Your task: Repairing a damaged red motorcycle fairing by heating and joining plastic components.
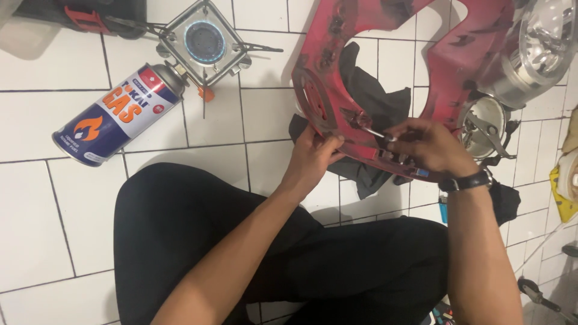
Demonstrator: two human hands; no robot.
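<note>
From the head camera, looking straight down: the person sits on the white tiled floor (36,198), black trousers (198,241) filling the bottom of the view, both bare forearms stretched forward. The left hand (313,157) is closed narrowly on the lower edge of a red plastic motorcycle fairing panel (328,99), thumb on top, fingers curled under the rim just below a round grille-like cutout. The right hand (428,146), a dark wristwatch (466,181) on its wrist, is pinched tight around a slim metal tool (374,132) whose tip lies on the panel's inner face, just beside the left hand; what kind of tool it is, I can't make out. The panel itself stands tilted in front of the knees, scuffed and blackened in patches, resting over a crumpled black cloth (370,96) on the tiles. Its far arm runs up to the top right, where a chrome headlight unit (536,48) sits, clear lens above and a round metal housing below. Over on the left, well apart from the hands, a blue-and-white butane gas canister (114,114) lies on its side, plugged into a small portable camping stove (205,42) with a blue ring of flame burning. At the far right edge, something yellow (563,192) peeks in, too cropped to tell.
</note>
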